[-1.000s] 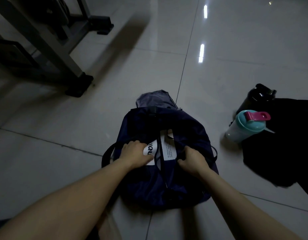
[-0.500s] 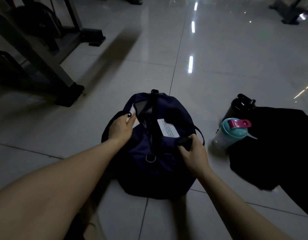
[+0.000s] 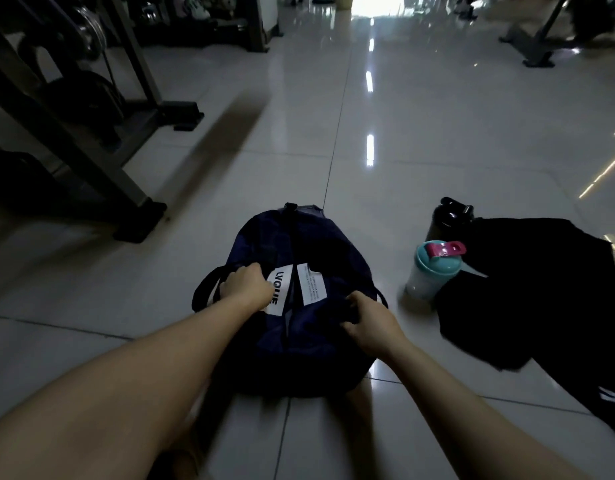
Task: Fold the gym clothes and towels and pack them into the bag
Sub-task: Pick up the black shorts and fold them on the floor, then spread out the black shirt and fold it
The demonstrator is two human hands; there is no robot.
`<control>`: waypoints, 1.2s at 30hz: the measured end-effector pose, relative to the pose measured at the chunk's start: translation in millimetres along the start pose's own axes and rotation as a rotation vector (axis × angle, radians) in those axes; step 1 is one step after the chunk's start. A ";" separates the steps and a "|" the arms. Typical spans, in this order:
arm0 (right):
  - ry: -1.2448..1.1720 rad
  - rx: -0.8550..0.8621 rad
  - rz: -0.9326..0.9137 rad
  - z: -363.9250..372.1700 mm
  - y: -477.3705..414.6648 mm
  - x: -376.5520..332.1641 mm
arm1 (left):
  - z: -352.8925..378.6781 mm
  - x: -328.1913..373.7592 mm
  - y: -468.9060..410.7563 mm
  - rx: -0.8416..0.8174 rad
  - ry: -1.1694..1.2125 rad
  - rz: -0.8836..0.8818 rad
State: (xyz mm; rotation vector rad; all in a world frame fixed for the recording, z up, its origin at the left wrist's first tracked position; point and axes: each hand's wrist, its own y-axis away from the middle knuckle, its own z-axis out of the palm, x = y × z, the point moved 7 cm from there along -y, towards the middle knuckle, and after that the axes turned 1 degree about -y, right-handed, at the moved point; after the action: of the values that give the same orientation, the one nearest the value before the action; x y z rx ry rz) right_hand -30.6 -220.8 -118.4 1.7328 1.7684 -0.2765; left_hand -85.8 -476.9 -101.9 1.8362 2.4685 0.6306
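**Navy gym bag gripped by two hands on a tiled floor**

Navy fabric fills the middle of the dim view: a soft duffel bag [image 3: 292, 306] lies on the glossy pale floor [image 3: 403, 133], directly in front of the person wearing the camera. Two bare forearms reach down to it from the bottom edge.

The left hand [image 3: 245, 285] rests on the bag's upper left side, its fingers [image 3: 240, 271] curled closed around a fold of the navy fabric, beside a white label [image 3: 278, 289] with bold black letters. A second white label [image 3: 311, 284] with small print sits just to the right of it. A dark strap [image 3: 203, 289] loops out from the bag's left edge.

The right hand [image 3: 371, 325] is on the bag's right side, nearer the person, its fingers [image 3: 351, 303] bunched shut on the fabric there.

To the right of the bag, a clear shaker bottle [image 3: 429, 275] with a teal lid and pink cap stands on the floor. Just behind it stands a black bottle [image 3: 449, 216]. Both touch the edge of a black garment [image 3: 541, 289] spread flat on the floor, with white stripes visible at its near right corner.

Dark metal gym equipment [image 3: 74, 116] stands at the far left, well apart from the bag.
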 end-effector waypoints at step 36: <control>0.201 0.101 0.690 -129.2 121.6 398.7 | 259.9 378.7 108.5 -0.188 -0.466 1.044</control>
State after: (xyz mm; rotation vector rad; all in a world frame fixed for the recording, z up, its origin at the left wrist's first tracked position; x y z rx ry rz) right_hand 77.0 191.9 -211.1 2.3842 1.1871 0.1123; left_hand -44.7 -21.3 -217.9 2.6817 1.0237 0.3192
